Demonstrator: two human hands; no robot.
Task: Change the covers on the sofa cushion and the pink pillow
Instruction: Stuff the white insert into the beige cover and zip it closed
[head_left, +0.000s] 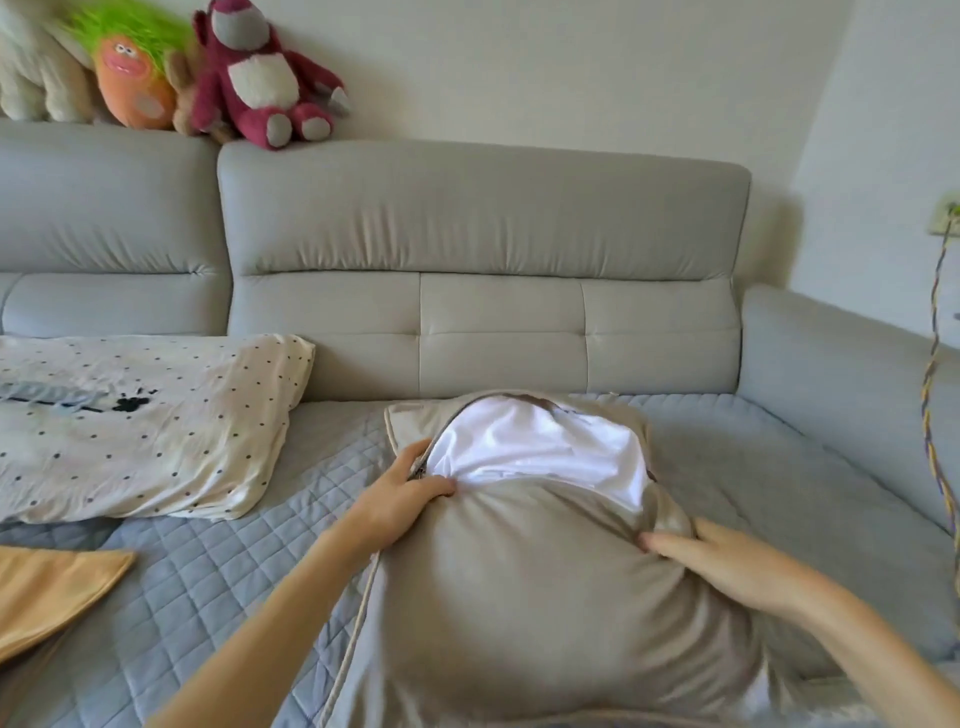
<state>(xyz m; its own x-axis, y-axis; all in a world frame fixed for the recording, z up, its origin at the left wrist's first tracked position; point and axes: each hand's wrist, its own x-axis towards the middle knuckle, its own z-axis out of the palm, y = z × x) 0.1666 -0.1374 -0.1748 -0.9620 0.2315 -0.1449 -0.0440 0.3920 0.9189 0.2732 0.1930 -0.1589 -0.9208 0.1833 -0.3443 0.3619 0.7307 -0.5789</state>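
Centrally, left hand (402, 491) gripped the beige cover (519, 613) at its zipper; right hand (727, 569) pinched fabric beside the white insert (540, 447).

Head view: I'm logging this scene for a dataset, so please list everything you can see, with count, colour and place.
sofa: one, light grey, fills the view
quilted seat cover: one, blue-grey, on the seat
sofa cushion: one, beige cover open at the top, centre of the seat
white inner: one, showing through the cover opening
dotted pillow: one, cream with dark dots, left on the seat
orange cloth: one, lower left edge
plush toys: at least three, magenta, orange with green hair, cream, on the backrest top
braided cord: one, multicoloured, right edge
left hand: grips the cover's opening edge
right hand: grips the cover's right side
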